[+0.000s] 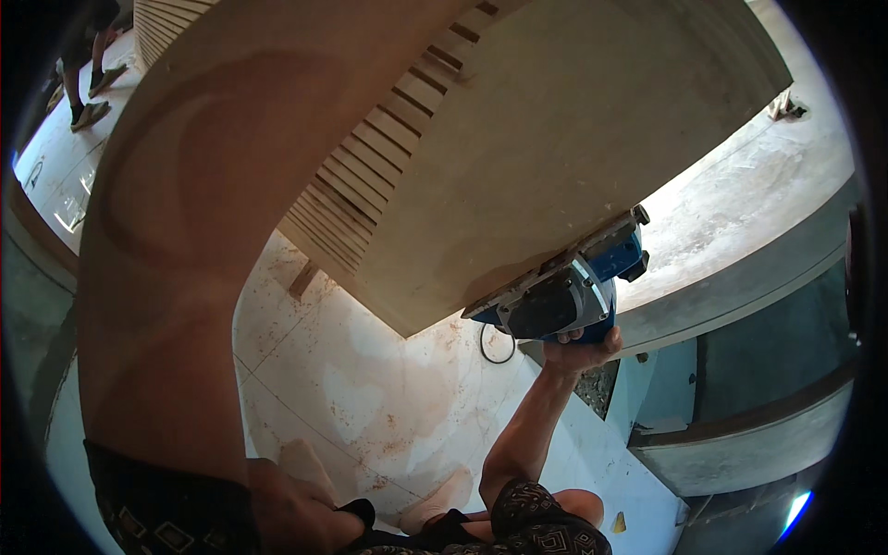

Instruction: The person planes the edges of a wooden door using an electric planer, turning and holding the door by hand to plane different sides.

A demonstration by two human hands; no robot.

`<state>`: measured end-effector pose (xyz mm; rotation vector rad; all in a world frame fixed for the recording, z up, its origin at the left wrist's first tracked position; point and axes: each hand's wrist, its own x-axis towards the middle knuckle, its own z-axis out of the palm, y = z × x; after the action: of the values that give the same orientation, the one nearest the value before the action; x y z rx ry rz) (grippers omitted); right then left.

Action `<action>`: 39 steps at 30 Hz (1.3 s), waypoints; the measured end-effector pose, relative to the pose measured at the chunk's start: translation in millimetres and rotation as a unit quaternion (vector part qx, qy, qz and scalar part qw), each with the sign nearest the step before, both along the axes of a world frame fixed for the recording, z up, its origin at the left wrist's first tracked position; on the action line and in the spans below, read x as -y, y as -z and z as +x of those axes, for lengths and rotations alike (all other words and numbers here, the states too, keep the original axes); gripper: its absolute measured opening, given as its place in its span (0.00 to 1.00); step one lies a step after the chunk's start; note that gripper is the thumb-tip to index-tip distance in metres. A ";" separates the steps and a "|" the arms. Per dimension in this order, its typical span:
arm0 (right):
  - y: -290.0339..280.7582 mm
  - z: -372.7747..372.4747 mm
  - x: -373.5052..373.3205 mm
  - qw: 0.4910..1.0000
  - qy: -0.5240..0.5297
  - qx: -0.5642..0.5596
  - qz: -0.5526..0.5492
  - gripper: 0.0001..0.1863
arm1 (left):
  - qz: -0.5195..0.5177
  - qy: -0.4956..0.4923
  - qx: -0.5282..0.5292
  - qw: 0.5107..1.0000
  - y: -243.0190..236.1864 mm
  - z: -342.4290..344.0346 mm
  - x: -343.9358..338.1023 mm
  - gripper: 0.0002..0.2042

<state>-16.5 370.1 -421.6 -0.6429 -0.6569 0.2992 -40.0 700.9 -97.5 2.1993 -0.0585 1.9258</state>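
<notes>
My right hand [585, 351] is closed round the rear handle of a blue electric hand planer [560, 296]. The planer is turned on its side, its sole against the near right edge of a wide wooden panel [573, 129]. Large and close, my left forearm [213, 194] stretches up across the panel's left part and leaves the picture at the top. The left hand is out of sight. A row of slats [379, 153] runs along the panel's left side, partly hidden by that arm.
Brown shavings lie scattered on the pale tiled floor [342, 398]. A loop of dark cable [497, 344] hangs under the planer. At right stands a curved grey ledge [740, 268]. Another person's feet [92, 111] are at the far left. My bare feet [439, 499] are below.
</notes>
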 end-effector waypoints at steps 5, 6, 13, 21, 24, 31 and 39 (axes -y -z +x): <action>-25.3 1.3 7.0 0.999 0.038 -0.019 -0.004 0.34 | -0.002 0.014 0.019 1.000 -2.1 -0.8 2.9 0.31; -33.9 0.7 5.8 0.999 0.046 -0.021 -0.001 0.35 | -0.015 0.047 -0.042 0.998 -5.1 -11.0 6.3 0.31; -79.2 -1.0 -3.5 0.998 0.056 -0.024 0.013 0.36 | -0.012 0.022 -0.013 1.000 -19.3 -24.3 5.9 0.31; -113.9 -8.6 5.9 0.997 0.083 -0.003 -0.008 0.34 | 0.012 0.034 0.035 0.999 -23.1 -23.7 8.7 0.30; -119.3 -11.7 5.0 0.996 0.084 -0.006 -0.002 0.34 | 0.029 0.017 0.101 0.994 -23.1 -16.6 7.1 0.30; -134.3 -6.1 5.9 0.997 0.080 0.012 -0.002 0.34 | 0.027 0.002 0.028 0.999 -32.9 -16.2 7.3 0.28; -156.0 -2.2 7.1 0.997 0.080 0.011 -0.006 0.33 | 0.040 0.008 0.092 0.995 -35.2 -9.6 8.4 0.28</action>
<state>-18.8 363.0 -265.5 -0.7069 -0.6209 0.1466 -49.6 692.5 -62.3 2.0557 -0.1854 2.1466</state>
